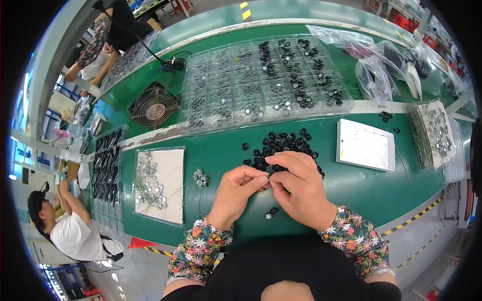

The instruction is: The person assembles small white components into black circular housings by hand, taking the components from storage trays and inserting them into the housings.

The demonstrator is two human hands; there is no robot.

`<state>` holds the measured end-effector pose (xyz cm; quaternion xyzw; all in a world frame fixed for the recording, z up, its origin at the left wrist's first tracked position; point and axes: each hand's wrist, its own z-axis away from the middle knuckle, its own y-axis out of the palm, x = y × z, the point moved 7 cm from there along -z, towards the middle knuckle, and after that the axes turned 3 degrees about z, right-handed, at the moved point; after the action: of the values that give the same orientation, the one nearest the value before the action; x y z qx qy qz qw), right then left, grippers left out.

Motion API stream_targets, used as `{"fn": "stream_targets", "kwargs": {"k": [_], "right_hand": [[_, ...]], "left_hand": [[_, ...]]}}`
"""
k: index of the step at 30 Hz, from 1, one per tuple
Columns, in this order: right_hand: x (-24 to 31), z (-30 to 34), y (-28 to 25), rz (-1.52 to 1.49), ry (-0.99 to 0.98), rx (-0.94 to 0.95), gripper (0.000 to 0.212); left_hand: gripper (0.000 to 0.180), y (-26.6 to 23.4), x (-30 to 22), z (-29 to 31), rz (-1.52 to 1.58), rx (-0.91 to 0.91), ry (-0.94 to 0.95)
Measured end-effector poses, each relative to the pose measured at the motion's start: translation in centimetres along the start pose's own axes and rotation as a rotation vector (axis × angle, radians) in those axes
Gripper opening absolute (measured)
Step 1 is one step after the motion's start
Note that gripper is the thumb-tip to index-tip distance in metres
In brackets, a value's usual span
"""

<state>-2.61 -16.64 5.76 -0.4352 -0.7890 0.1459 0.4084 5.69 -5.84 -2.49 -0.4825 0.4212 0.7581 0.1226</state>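
My left hand (237, 193) and my right hand (301, 193) meet over the green bench, fingertips pinched together. Whatever sits between them is too small and covered to make out. Just beyond my right hand, and partly hidden by it, spreads a heap of small round black parts (286, 143). Close to me, below the fingertips, lies a black part with a pale face (269, 215). To the left of my left hand rests a small cluster of silvery round parts with thin wires (201, 178).
Farther left is a tray of wired silvery parts (150, 193). A large clear compartment tray (236, 128) stands behind the heap. At right are a white box (365, 145), another tray of wired parts (437, 133) and plastic bags (374, 80). A fan (154, 104) sits back left. Two co-workers are at left.
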Motion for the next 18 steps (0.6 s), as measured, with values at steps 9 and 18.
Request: {"fn": "stream_targets", "kwargs": {"k": [9,18], "right_hand": [[1.0,-0.1,0.3,0.089,-0.058,-0.017,0.014],[-0.3,0.0,0.3,-0.086,0.077,-0.084,0.014]], "left_hand": [[0.007,-0.1,0.3,0.0,0.042,-0.007,0.014],[0.007,0.1,0.2,0.1,0.046,0.010,0.004]]}}
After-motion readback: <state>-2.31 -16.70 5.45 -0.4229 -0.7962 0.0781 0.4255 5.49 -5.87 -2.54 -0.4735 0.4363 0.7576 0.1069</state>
